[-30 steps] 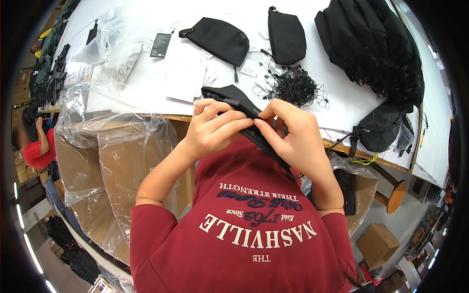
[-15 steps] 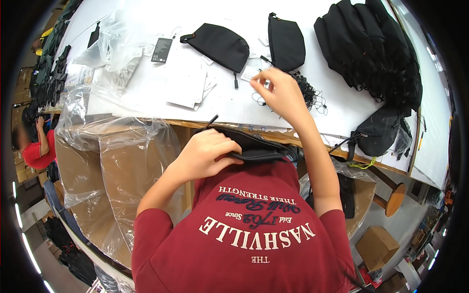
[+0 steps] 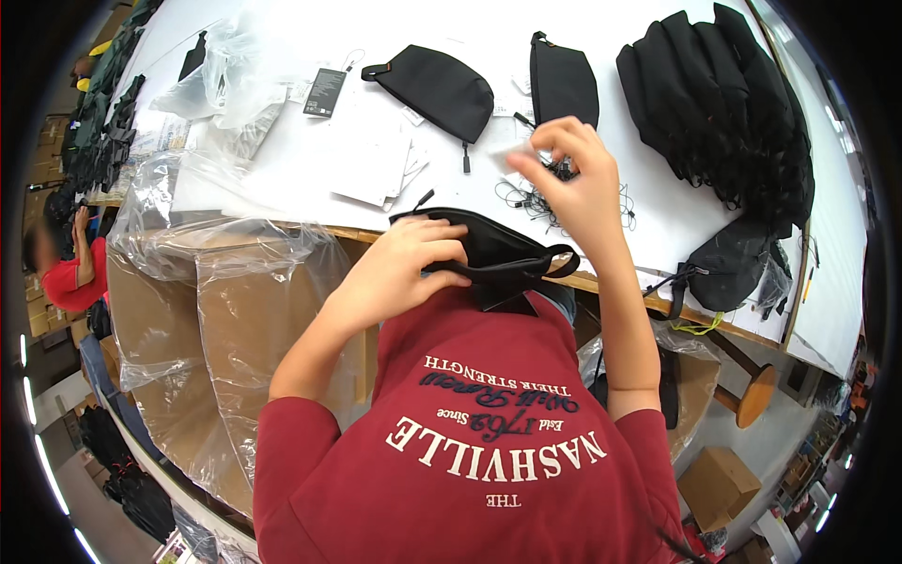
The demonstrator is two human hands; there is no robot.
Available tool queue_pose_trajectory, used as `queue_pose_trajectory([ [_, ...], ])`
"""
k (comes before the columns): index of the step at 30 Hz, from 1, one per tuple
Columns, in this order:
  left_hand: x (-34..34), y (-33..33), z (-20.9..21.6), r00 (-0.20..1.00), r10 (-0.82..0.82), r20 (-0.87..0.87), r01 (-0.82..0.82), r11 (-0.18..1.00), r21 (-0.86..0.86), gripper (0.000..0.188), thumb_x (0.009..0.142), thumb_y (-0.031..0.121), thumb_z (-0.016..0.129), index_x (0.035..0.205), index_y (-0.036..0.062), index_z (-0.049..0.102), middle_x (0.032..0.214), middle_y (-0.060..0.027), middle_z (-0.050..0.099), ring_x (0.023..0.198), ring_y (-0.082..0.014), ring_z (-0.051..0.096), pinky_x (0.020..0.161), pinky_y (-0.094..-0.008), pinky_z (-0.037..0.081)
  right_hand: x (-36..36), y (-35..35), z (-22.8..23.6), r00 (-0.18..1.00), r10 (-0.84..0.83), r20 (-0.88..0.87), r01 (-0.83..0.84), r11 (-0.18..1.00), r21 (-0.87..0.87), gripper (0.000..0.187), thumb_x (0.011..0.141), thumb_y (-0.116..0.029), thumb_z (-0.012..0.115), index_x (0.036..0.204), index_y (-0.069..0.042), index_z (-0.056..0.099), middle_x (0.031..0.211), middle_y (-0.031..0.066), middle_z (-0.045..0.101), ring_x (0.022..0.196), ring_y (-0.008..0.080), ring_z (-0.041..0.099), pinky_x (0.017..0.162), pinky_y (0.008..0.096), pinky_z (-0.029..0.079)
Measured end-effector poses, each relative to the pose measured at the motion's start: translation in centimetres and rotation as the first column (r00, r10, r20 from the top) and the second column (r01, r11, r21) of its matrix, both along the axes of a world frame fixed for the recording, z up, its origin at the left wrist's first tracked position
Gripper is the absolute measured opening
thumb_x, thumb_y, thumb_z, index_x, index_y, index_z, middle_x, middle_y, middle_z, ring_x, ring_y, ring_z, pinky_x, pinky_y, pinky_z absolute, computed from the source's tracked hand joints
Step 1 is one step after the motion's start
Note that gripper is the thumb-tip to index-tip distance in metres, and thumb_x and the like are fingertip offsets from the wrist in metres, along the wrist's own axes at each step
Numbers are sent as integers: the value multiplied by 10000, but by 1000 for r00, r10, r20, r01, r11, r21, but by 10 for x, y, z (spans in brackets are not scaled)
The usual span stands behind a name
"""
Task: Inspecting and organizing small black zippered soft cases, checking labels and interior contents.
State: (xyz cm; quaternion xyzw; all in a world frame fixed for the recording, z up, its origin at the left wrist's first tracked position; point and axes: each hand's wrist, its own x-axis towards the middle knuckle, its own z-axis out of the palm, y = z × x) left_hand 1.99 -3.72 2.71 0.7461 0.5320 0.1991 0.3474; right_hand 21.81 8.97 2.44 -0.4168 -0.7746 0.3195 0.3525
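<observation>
My left hand (image 3: 406, 265) grips the rim of a black zip pouch (image 3: 503, 246) held at the table's front edge. The pouch's mouth gapes upward, with a loop at its right end and a zip pull at its left. Above the table, my right hand (image 3: 578, 179) is raised with thumb and forefinger pinching a small white slip (image 3: 510, 156), blurred by motion. Below it lies a tangle of thin black cords (image 3: 536, 200), partly hidden by the hand. Two more black pouches, a wide one (image 3: 434, 94) and an upright one (image 3: 564, 83), lie beyond.
A stack of white cards (image 3: 368, 174) and a black hang tag (image 3: 324, 92) lie on the table. Clear plastic bags (image 3: 221, 80) are at the left, a large pile of black pouches (image 3: 709, 94) at the right. Plastic-lined cartons (image 3: 240, 320) stand below the edge; a co-worker (image 3: 70, 273) is far left.
My right hand has shifted a little right and now has the white slip at its fingertips. The pouch in my left hand has risen slightly and its mouth shows wider.
</observation>
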Motion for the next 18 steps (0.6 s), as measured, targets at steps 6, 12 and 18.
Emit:
queue_pose_trajectory([
  [6, 6, 8, -1, 984, 6, -180, 24, 986, 164, 156, 731, 89, 696, 877, 71, 646, 1346, -158, 514, 1275, -349, 452, 1118, -522, 246, 20, -46, 5, 942, 241, 236, -270, 957, 102, 434, 721, -278, 773, 1099, -91, 668, 1097, 66, 586, 1019, 267, 511, 896, 373, 398],
  [12, 6, 5, 0, 970, 137, -203, -56, 932, 359, 172, 675, 28, 678, 840, 67, 652, 1379, -141, 493, 1325, -323, 404, 1133, -572, 164, 61, -55, -14, 971, 208, -120, -233, 933, -273, 814, 681, -308, 821, 1371, -85, 451, 1325, 114, 504, 1261, 280, 434, 1082, 398, 289],
  [18, -1, 2, -19, 976, 152, -156, -87, 929, 360, 143, 676, 3, 684, 808, 40, 644, 1344, -144, 526, 1298, -327, 438, 1106, -481, 295, 62, -67, -54, 922, 187, -339, -377, 637, -672, 969, 692, -235, 828, 1474, -98, 273, 1416, 120, 427, 1300, 245, 417, 1099, 390, 293],
])
